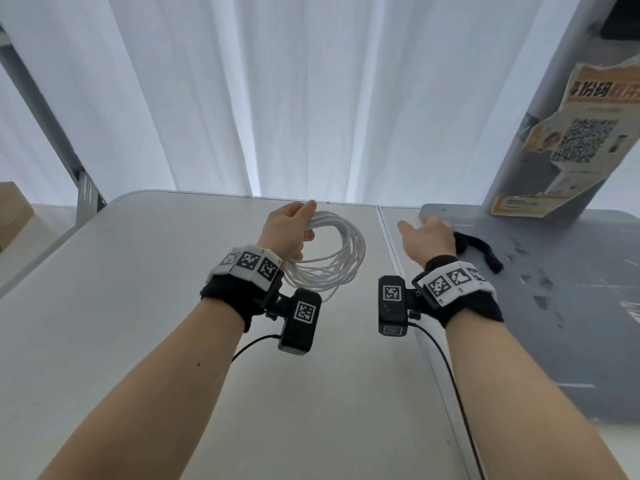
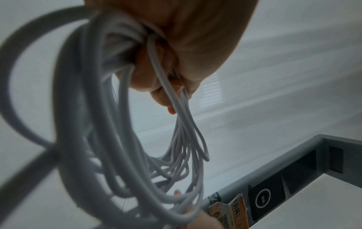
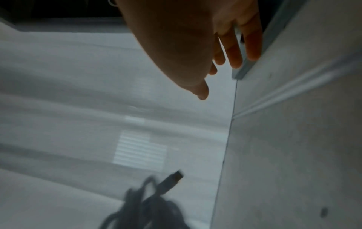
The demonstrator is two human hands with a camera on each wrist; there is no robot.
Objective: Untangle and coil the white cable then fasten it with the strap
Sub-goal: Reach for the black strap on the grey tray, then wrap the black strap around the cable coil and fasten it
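The white cable (image 1: 341,252) is wound into a loose coil of several loops. My left hand (image 1: 292,228) grips one side of the coil above the white table (image 1: 156,271), and the rest hangs down. In the left wrist view the loops (image 2: 125,139) fan out below my curled fingers (image 2: 156,96). A black strap (image 1: 483,252) lies on the grey base plate (image 1: 571,306) at the right. My right hand (image 1: 427,233) hovers open at the strap's left end, fingers spread; I cannot tell whether it touches it. In the right wrist view those fingers (image 3: 233,51) are straight and hold nothing, and the cable's plug (image 3: 174,179) shows below.
A grey post (image 1: 554,116) with a torn orange poster (image 1: 581,133) rises from the base plate at the right. White curtains (image 1: 277,98) hang behind the table's far edge. A seam (image 1: 391,244) splits the tabletop. A cardboard box (image 1: 14,216) stands far left.
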